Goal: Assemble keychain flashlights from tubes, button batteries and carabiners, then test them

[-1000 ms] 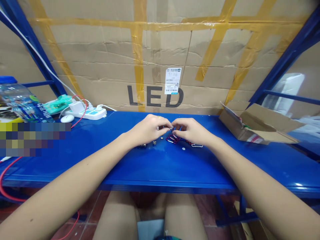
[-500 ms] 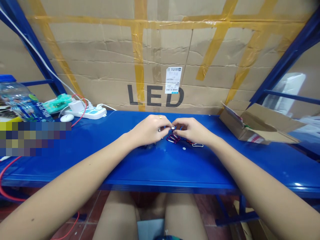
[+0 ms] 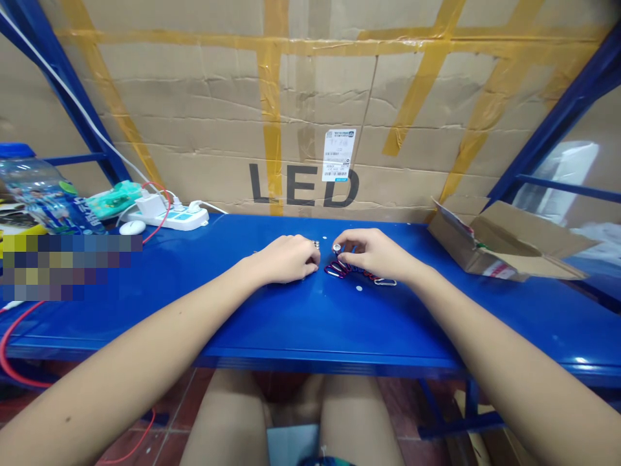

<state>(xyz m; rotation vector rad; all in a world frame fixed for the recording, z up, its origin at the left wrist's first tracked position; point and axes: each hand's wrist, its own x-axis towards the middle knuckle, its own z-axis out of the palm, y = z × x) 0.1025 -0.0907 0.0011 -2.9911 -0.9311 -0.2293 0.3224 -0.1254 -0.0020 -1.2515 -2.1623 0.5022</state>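
Note:
My right hand (image 3: pixel 365 251) pinches a small round silvery piece (image 3: pixel 336 248) between thumb and fingertips, just above the table. Beneath that hand lie several small coloured carabiners (image 3: pixel 334 269) in a row, purple and red ones among them, with a silver carabiner (image 3: pixel 385 282) at the row's right end. To the left, my left hand (image 3: pixel 290 259) rests low on the blue table (image 3: pixel 310 323), its fingers curled down and closed. Small shiny metal pieces (image 3: pixel 316 245) show beside its knuckles. Whatever its fingertips hold is hidden from view.
A small white disc (image 3: pixel 359 288) lies in front of the carabiners. An open cardboard box (image 3: pixel 485 246) stands at right. On the left are a white power strip (image 3: pixel 182 219), cables and a bottle (image 3: pixel 48 194). A large carton (image 3: pixel 218 129) walls off the back.
My left hand has drawn away leftward from the small round piece, and its fingers have curled down toward the table. My right hand keeps its pinch in nearly the same spot.

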